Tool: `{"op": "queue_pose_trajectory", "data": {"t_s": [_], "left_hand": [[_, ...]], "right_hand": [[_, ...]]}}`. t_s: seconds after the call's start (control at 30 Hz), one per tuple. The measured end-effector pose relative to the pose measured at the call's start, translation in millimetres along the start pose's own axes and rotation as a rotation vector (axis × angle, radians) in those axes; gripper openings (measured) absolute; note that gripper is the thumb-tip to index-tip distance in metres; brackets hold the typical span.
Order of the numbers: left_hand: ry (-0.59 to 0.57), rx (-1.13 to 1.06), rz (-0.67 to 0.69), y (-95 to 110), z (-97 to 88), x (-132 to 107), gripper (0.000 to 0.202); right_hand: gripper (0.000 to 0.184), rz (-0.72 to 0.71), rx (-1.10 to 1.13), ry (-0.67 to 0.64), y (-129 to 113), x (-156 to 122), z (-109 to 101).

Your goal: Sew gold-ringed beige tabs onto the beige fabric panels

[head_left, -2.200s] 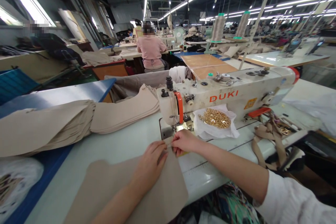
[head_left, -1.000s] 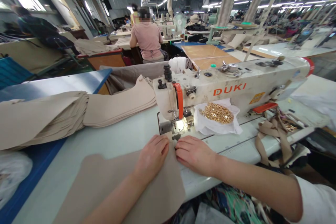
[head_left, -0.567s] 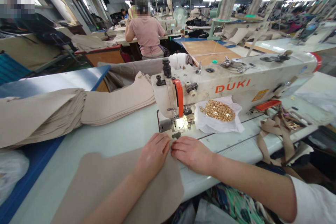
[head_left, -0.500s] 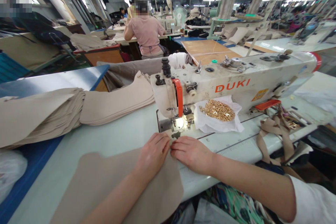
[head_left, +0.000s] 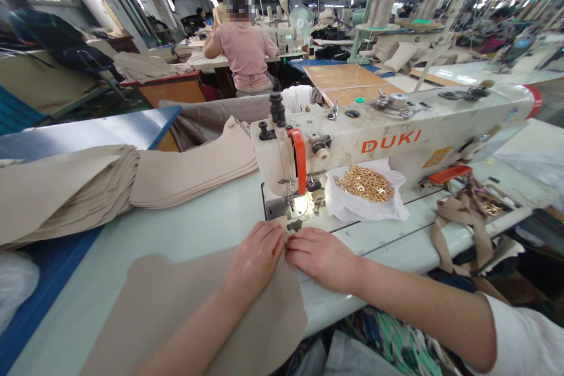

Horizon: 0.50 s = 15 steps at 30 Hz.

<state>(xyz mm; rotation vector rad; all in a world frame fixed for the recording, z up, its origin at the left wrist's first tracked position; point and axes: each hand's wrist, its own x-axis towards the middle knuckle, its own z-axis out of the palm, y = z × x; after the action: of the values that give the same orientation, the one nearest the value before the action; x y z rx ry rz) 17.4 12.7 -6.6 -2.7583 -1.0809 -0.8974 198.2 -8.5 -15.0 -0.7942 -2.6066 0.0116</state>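
Note:
A beige fabric panel [head_left: 189, 311] lies flat on the pale sewing table [head_left: 194, 211], its upper tip reaching towards the needle plate. My left hand [head_left: 258, 255] rests on the panel and presses it down. My right hand [head_left: 321, 258] lies just beside it, fingertips on the panel's right edge. Both hands are close in front of the presser foot [head_left: 299, 207] of a white DUKI sewing machine [head_left: 388, 147]. The panel's tip is partly hidden under my fingers.
Right of the needle, gold chain lies on white paper [head_left: 365, 184]. Beige straps [head_left: 462, 229] hang over the table's right edge. A stack of beige fabric pieces [head_left: 83, 179] lies at left. A co-worker in a pink top [head_left: 244, 47] sits beyond.
My right hand has come down from the needle area and now lies flat beside my left hand on the panel. The view has drifted slightly.

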Motion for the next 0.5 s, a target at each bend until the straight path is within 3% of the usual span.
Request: {"op": "queue_pose_trajectory", "data": {"t_s": [0.5], "left_hand": [[-0.042, -0.011, 0.0, -1.4, -0.1, -0.7, 0.024]], "right_hand": [[0.017, 0.001, -0.008, -0.026, -0.9, 0.7, -2.5]]}}
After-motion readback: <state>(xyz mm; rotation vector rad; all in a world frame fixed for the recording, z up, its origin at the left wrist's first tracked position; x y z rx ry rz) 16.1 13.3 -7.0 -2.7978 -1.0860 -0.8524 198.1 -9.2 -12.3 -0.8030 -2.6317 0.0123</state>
